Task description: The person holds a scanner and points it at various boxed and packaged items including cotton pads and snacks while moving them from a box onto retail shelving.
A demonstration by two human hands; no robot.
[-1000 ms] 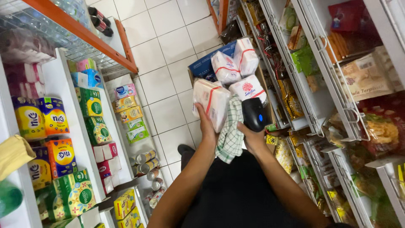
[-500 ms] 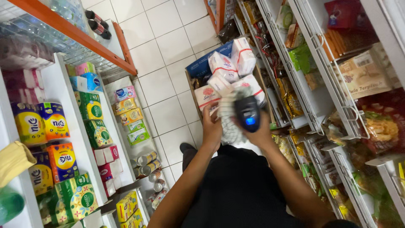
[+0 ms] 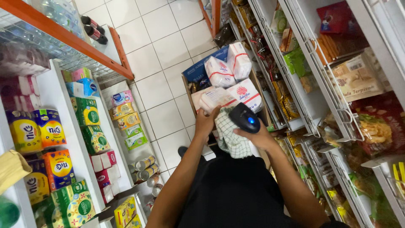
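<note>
The right hand [image 3: 257, 136] has its fingers curled tight around a black scanner [image 3: 244, 118] with a small blue light, and a green-checked cloth [image 3: 231, 136] hangs just under those fingers, between the two hands. The left hand [image 3: 206, 123] has its fingers bent around the near edge of a white soft pack [image 3: 213, 99] with red stripes, which sits just past its fingertips on top of a cardboard box [image 3: 188, 86] on the floor. Farther past the fingers, more white packs [image 3: 230, 67] are piled in the box, with shelves of boxes [image 3: 86, 112] off to the left side and shelves of snack bags [image 3: 358, 80] off to the right side.
</note>
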